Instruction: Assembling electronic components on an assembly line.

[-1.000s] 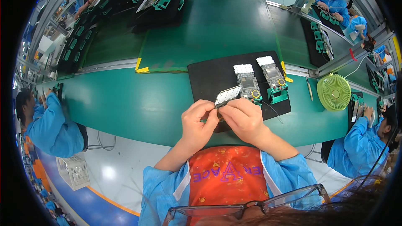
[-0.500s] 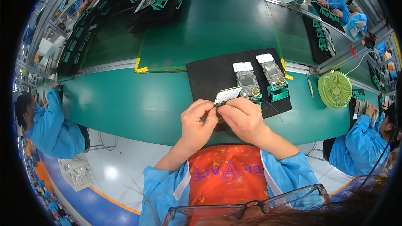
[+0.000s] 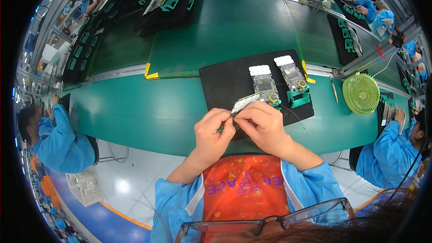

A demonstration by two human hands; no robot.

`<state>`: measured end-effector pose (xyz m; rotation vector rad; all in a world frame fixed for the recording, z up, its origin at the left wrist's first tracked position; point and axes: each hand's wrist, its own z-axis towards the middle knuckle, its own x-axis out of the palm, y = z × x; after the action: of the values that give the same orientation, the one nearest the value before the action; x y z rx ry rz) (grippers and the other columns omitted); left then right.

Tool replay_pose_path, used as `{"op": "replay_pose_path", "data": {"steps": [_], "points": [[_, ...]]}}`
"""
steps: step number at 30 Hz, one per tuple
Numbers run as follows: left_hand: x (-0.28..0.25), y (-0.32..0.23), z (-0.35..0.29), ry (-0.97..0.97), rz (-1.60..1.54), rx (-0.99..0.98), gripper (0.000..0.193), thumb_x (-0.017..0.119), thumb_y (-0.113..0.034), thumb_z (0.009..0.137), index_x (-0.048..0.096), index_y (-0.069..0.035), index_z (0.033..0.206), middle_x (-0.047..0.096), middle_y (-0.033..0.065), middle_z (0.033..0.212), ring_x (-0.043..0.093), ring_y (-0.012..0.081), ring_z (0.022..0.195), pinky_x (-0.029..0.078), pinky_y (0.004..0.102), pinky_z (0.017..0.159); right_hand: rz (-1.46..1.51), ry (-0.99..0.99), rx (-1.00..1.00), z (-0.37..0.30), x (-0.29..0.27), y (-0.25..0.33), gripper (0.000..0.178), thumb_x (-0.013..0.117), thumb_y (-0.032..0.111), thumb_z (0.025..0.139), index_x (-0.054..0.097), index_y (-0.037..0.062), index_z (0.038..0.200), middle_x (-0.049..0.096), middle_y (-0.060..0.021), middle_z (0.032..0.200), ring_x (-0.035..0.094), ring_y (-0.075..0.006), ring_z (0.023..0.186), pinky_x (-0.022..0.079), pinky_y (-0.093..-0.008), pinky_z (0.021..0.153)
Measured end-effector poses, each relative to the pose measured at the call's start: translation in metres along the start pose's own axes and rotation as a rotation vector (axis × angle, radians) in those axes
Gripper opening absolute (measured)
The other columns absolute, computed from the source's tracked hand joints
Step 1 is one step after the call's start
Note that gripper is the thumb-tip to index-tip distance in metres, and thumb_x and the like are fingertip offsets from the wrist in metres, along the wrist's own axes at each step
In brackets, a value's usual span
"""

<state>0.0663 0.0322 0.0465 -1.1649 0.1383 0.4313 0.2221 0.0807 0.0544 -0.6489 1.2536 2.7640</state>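
Note:
Between my two hands a circuit board (image 3: 244,102) with a white, dotted panel is held tilted up over the near edge of a black mat (image 3: 225,81). My left hand (image 3: 213,130) pinches its near left end. The fingers of my right hand (image 3: 262,123) are closed on the same near end, close to the left fingertips; the exact grip points are hidden. Just beyond my right hand lies another circuit board (image 3: 264,85) with a white end and a green holder. To its right rests a similar board (image 3: 290,74) in a green holder (image 3: 299,97).
A green fan (image 3: 361,93) stands at the right, beside a thin pen-like tool (image 3: 334,90). Beyond the table (image 3: 135,108) runs a green conveyor belt (image 3: 225,31) carrying black mats with boards and green holders. Co-workers in blue sit left and right.
The held board and my fingers have shifted only slightly. Both hands keep their grip, and the boards on the mat stay where they were.

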Motion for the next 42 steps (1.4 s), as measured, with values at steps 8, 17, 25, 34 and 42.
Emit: {"op": "replay_pose_path", "data": {"steps": [8, 17, 25, 34, 42], "points": [[0.007, 0.001, 0.002, -0.056, 0.099, 0.203, 0.014, 0.063, 0.010, 0.074, 0.062, 0.003, 0.085, 0.064, 0.0125, 0.080, 0.062, 0.0200, 0.062, 0.049, 0.0282, 0.053, 0.035, 0.009, 0.074, -0.002, -0.004, 0.000, 0.012, 0.074, -0.003, 0.072, 0.066, 0.0009, 0.080, 0.061, -0.0070, 0.072, 0.058, -0.0164, 0.058, 0.045, -0.0271, 0.050], [0.017, 0.004, 0.002, -0.056, 0.080, 0.135, 0.011, 0.061, 0.007, 0.076, 0.061, 0.004, 0.086, 0.063, 0.0137, 0.077, 0.060, 0.0217, 0.065, 0.049, 0.0299, 0.058, 0.118, 0.030, 0.249, -0.002, -0.009, -0.004, 0.008, 0.073, 0.000, 0.076, 0.067, 0.0012, 0.080, 0.061, -0.0056, 0.070, 0.055, -0.0113, 0.054, 0.044, -0.0266, 0.049], [0.017, 0.068, 0.027, -0.086, -0.194, -0.336, 0.024, 0.052, -0.006, 0.095, 0.061, 0.008, 0.113, 0.068, 0.0132, 0.099, 0.064, 0.0188, 0.091, 0.050, 0.0293, 0.082, -0.063, -0.212, 0.288, -0.001, -0.039, -0.042, 0.028, 0.074, 0.005, 0.077, 0.062, 0.0019, 0.102, 0.061, -0.0119, 0.100, 0.057, -0.0188, 0.071, 0.048, -0.0294, 0.062], [0.015, 0.051, 0.024, 0.076, -0.330, -0.311, 0.055, 0.053, -0.005, 0.094, 0.032, 0.004, 0.144, 0.041, 0.0239, 0.142, 0.046, 0.0303, 0.128, 0.041, 0.0404, 0.104, -0.424, -0.154, 0.897, -0.048, -0.122, -0.117, 0.069, 0.056, 0.044, 0.094, 0.037, -0.0068, 0.138, 0.064, -0.0231, 0.103, 0.061, -0.0384, 0.098, 0.046, -0.0431, 0.086], [0.041, 0.072, 0.028, 0.367, 0.346, -0.186, 0.063, 0.048, -0.021, 0.098, 0.018, 0.009, 0.145, 0.033, 0.0281, 0.144, 0.034, 0.0402, 0.133, 0.029, 0.0447, 0.109, -0.225, -0.034, 0.786, -0.053, -0.086, -0.081, 0.069, 0.057, 0.039, 0.095, 0.033, -0.0056, 0.141, 0.064, -0.0161, 0.085, 0.064, -0.0285, 0.082, 0.049, -0.0387, 0.077]]}}
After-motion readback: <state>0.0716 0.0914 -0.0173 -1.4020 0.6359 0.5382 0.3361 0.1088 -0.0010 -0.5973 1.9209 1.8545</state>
